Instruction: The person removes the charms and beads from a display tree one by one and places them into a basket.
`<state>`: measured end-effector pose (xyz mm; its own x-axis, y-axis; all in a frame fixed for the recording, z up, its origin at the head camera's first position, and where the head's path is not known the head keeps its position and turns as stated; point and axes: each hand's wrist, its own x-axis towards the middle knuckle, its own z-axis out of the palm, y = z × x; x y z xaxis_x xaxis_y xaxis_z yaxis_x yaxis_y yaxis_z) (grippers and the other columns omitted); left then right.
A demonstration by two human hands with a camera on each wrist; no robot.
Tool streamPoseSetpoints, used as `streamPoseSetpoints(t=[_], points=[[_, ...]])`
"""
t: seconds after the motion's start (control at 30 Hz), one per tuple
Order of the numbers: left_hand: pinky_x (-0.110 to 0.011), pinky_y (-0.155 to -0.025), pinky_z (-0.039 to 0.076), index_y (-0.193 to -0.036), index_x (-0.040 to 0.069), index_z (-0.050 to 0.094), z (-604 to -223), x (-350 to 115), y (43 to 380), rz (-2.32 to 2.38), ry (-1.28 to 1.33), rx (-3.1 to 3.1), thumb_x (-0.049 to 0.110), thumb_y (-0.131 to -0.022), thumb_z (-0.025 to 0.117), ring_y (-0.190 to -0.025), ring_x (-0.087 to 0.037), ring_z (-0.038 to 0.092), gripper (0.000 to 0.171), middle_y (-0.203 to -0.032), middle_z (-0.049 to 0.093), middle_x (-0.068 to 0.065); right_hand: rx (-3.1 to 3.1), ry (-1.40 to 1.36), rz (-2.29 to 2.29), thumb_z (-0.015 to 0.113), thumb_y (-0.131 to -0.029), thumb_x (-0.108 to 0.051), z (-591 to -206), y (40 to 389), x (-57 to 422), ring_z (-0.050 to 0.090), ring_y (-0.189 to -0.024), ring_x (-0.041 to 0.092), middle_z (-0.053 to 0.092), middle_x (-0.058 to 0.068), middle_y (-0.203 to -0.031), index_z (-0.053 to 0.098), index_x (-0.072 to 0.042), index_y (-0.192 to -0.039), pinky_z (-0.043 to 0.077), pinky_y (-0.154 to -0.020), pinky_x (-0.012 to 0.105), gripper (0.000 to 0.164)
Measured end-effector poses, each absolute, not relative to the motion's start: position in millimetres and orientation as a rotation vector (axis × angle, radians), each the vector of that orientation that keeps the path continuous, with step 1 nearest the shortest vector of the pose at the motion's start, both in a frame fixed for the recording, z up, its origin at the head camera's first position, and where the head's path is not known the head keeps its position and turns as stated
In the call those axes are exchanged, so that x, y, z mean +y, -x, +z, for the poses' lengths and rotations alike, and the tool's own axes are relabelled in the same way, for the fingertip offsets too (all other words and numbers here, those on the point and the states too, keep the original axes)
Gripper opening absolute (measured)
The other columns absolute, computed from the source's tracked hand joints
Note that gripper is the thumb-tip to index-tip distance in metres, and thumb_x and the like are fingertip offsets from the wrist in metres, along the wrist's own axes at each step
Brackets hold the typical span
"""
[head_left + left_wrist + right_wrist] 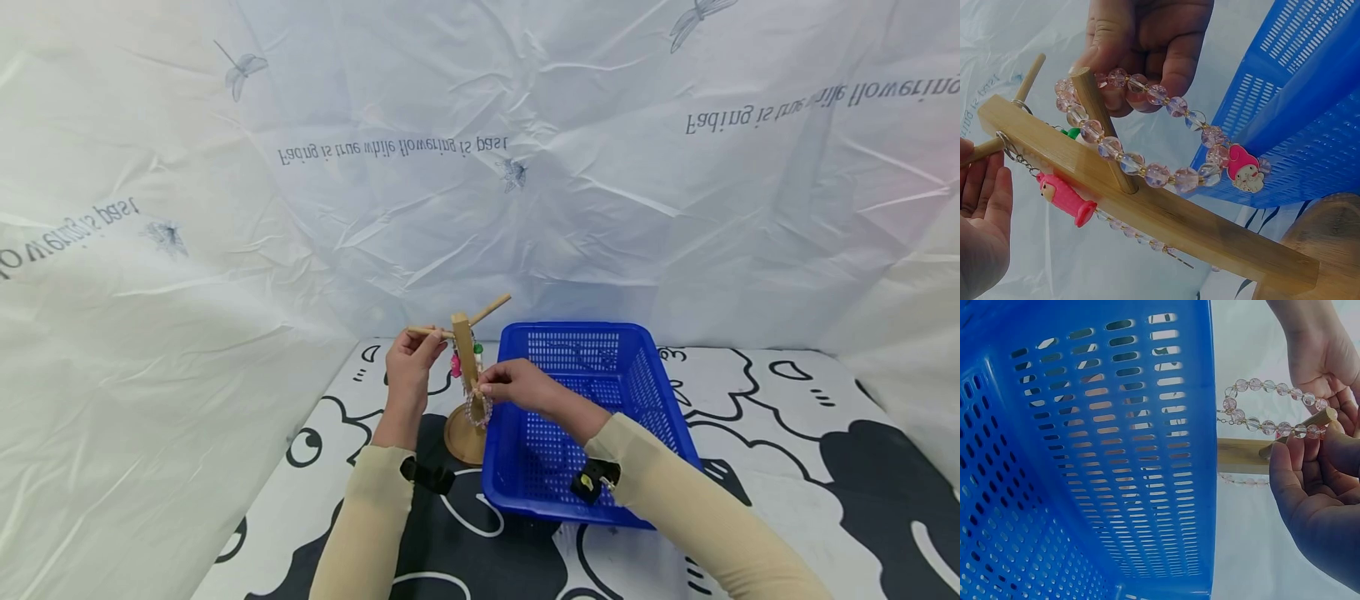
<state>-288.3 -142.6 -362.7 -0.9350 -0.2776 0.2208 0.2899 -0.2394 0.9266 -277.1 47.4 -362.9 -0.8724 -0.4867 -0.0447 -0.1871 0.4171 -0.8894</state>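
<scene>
A wooden peg stand (467, 358) with a round base stands left of the blue basket. My left hand (412, 362) pinches a peg (984, 152) near the top of its post. The right hand (517, 383) pinches a bracelet (1131, 164) of pink and clear beads. In the left wrist view, that bracelet loops around the front peg (1107, 125), and a pink-hooded charm (1245, 167) dangles from it. A pink figure keychain (1066, 199) hangs by its ring from the peg at my left fingers. Another ring with a green piece (1072, 133) hangs on the far peg, partly hidden.
The blue plastic basket (498, 467) is close beside the stand, under my right forearm. A second beaded strand (1132, 232) hangs behind the post. The black-and-white patterned cloth (772, 500) covers the table, and a pale printed sheet (600, 233) rises behind it.
</scene>
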Motion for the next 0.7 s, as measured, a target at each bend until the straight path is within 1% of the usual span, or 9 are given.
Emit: streamPoseSetpoints(t=[0.07, 0.27, 0.5, 0.7], points=[[-0.016, -0.084, 0.062, -0.116, -0.011, 0.060, -362.9, -142.8, 288.3, -2.230, 0.020, -1.660, 0.002, -0.098, 0.065, -0.084, -0.003, 0.072, 0.023, -0.088, 0.066, 0.005, 2.381, 0.581, -1.435, 0.055, -0.106, -0.013, -362.5, 276.5, 47.5, 0.069, -0.106, 0.023, 0.070, 0.017, -0.114, 0.070, 0.001, -0.115, 0.061, -0.099, 0.043, 0.022], [-0.016, -0.083, 0.062, -0.112, -0.009, 0.061, -364.1, -143.6, 288.0, -2.234, 0.040, -1.656, 0.001, -0.098, 0.065, -0.084, -0.003, 0.072, 0.018, -0.089, 0.067, 0.005, 2.370, 0.562, -1.438, 0.055, -0.106, -0.013, -362.5, 274.9, 48.0, 0.069, -0.108, 0.024, 0.070, 0.017, -0.115, 0.070, 0.001, -0.116, 0.061, -0.101, 0.043, 0.023], [-0.016, -0.083, 0.062, -0.107, -0.001, 0.065, -363.7, -143.8, 289.0, -2.235, 0.041, -1.660, 0.002, -0.097, 0.065, -0.084, -0.003, 0.072, 0.010, -0.088, 0.067, 0.005, 2.364, 0.572, -1.440, 0.054, -0.106, -0.012, -358.8, 272.6, 49.7, 0.069, -0.107, 0.022, 0.070, 0.018, -0.116, 0.070, 0.000, -0.116, 0.061, -0.100, 0.042, 0.022], [-0.015, -0.083, 0.062, -0.113, -0.008, 0.061, -362.4, -143.3, 288.8, -2.237, 0.033, -1.667, 0.003, -0.098, 0.065, -0.084, -0.003, 0.071, 0.019, -0.088, 0.066, 0.005, 2.355, 0.568, -1.455, 0.054, -0.106, -0.011, -352.7, 269.9, 50.3, 0.069, -0.108, 0.023, 0.070, 0.017, -0.115, 0.069, 0.001, -0.115, 0.061, -0.101, 0.042, 0.021]])
